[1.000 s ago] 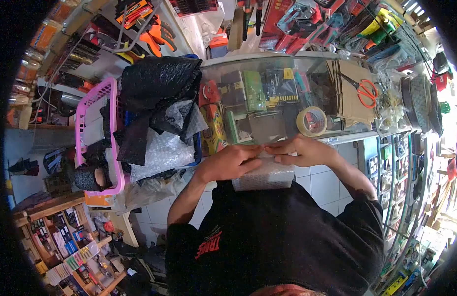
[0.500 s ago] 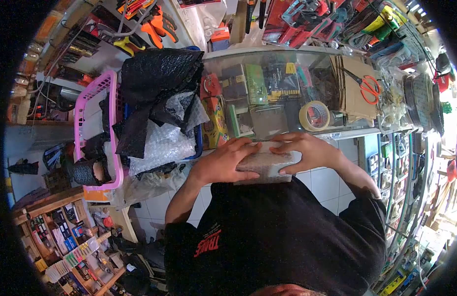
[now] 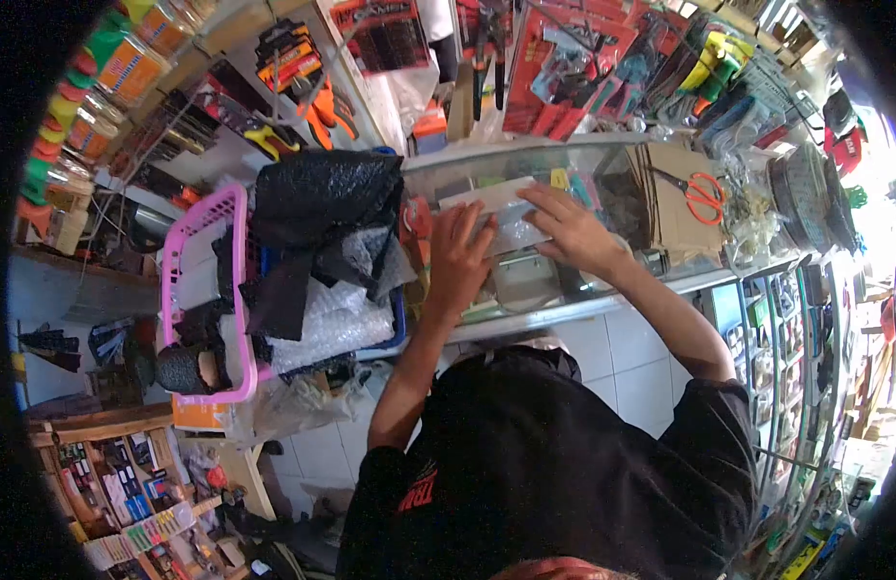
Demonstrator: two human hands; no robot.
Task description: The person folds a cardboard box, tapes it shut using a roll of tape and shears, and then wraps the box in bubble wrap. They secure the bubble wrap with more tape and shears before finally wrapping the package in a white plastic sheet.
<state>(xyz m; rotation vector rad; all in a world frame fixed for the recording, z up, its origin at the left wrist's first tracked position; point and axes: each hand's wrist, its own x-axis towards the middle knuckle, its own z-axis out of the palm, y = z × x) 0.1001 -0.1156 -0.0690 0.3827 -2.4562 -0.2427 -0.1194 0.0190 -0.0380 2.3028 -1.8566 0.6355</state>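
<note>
A flat, boxy package point(image 3: 511, 220) in clear bubble wrap lies over the glass counter top, partly covered by my fingers. My left hand point(image 3: 457, 253) holds its left end, fingers bent over the wrap. At the right end, my right hand point(image 3: 578, 232) grips it, with the fingers over the far side and the thumb near the close edge. To the right, orange-handled scissors point(image 3: 704, 200) rest on a stack of cardboard sheets point(image 3: 670, 227). The roll of tape is mostly hidden behind my right hand and forearm.
Left of the counter top stand a pink plastic basket point(image 3: 248, 329) and a blue crate point(image 3: 400, 324) heaped with black plastic point(image 3: 322, 198) and bubble wrap point(image 3: 337, 319). The glass counter's metal front edge point(image 3: 602, 307) runs before me. Hanging tools, including orange-handled pliers point(image 3: 327, 111), line the back.
Both hands have carried the package forward, away from my chest and over the glass counter. My arms are now stretched further out, and the camera view has shifted slightly.
</note>
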